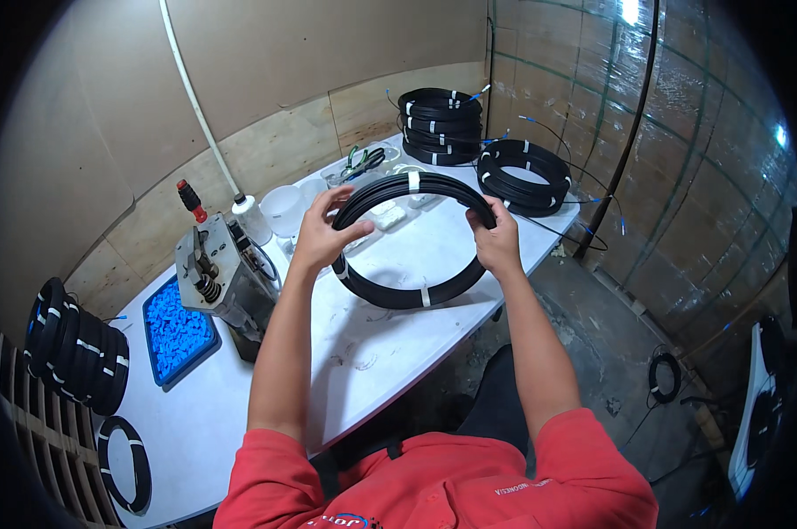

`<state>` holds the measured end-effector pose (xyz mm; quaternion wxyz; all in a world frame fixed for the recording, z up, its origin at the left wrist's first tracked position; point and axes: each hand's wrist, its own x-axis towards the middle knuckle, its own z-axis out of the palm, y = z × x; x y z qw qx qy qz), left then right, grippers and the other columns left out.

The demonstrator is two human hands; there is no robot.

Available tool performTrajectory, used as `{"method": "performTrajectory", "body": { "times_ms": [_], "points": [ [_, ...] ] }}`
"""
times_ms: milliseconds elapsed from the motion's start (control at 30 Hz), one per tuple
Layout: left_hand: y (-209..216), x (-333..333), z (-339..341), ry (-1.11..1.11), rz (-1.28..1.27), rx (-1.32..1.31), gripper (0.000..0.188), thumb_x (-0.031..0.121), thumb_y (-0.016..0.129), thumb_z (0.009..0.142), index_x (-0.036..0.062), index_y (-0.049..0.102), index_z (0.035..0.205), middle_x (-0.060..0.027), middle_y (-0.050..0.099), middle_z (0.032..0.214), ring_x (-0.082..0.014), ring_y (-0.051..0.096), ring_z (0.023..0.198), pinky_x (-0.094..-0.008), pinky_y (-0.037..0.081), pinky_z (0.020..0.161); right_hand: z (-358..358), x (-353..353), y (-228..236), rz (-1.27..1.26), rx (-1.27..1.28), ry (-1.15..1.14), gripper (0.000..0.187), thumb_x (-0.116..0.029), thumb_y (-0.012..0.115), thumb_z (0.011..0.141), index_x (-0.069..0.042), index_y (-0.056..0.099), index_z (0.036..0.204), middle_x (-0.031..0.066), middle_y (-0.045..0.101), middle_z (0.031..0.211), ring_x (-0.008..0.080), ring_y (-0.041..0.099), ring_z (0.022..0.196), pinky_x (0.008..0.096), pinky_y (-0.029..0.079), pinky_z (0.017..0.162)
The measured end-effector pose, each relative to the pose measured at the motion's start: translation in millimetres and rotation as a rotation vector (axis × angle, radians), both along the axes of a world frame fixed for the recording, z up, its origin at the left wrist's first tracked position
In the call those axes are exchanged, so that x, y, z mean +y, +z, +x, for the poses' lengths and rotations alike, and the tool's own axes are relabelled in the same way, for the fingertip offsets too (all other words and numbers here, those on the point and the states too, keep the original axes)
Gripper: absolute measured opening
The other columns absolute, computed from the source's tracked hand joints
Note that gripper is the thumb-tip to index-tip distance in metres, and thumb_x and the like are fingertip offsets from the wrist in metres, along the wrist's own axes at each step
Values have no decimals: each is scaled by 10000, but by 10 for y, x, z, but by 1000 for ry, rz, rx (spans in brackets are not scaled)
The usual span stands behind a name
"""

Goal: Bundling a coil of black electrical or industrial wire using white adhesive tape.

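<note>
1. Room: beige panel wall [266, 62] behind, film-wrapped brown cartons [583, 115] on the right, grey floor below.
2. White bench [195, 450] runs diagonally across, lower left to upper right.
3. Stack of black cable coils [441, 132] at the bench's far end; a lower coil pile [532, 197] just beside it, thin leads with blue tips sticking out.
4. Row of banded coils [89, 357] at the left, one loose coil [141, 467] nearer the person.
5. Metal bench machine [217, 264] left of the hands.
6. Held coil [389, 295]: black, white bands, tilted up over mid-bench. Can't tell if its lower edge touches.
7. Blue tray [157, 381] beside the machine.
8. Left hand [323, 234]: fingers and thumb gripping the held coil's left side, thumb reaching over into the ring. Right hand [500, 240]: fingers closed round its right side.
9. White tub [282, 210] and bottle [246, 216] behind the machine.
10. Red-black screwdriver [192, 201] upright at the machine.
11. Small blue pieces [176, 331] fill the tray.
</note>
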<state>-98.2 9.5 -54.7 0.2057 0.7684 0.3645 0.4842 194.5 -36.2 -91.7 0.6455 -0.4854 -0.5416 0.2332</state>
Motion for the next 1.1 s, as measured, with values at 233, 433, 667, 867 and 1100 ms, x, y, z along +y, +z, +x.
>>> {"method": "performTrajectory", "body": {
  "times_ms": [233,433,667,867,1100],
  "points": [
    [-729,-193,-73,-127,-342,-687,705,237,811,769,-2,449,1325,-121,573,1174,-180,581,1066,-315,495,902,-205,8,71,-11,441,2,313,-314,685,913,-52,560,1030,-35,492,697,44,437,551,227,397,468],
    [-480,-246,181,-64,-487,-1092,151,109,633,872,55,521,958,13,430,653,-105,420,540,-290,429,539,-382,67,25,34,652,120,268,-318,662,927,-94,531,994,-22,488,714,72,479,568,251,449,536],
    [-407,-242,6,-198,-578,-1101,102,143,609,881,97,524,913,53,369,601,-73,364,486,-257,328,469,-247,12,-39,72,511,212,192,-190,662,920,-41,577,1005,50,602,841,145,612,779,306,546,720],
    [-468,-154,-27,-214,-665,-1130,160,168,599,893,134,494,778,65,336,564,-67,344,468,-251,317,461,-271,-92,42,78,495,279,246,-104,714,863,-12,554,1024,43,588,824,120,603,708,273,543,667],
    [-478,-170,-6,-200,-600,-1081,84,158,599,887,105,538,864,60,345,574,-71,347,479,-254,306,465,-234,-114,18,56,490,204,217,-113,723,833,-41,541,926,17,583,750,99,566,629,240,478,587]
  ]
}}
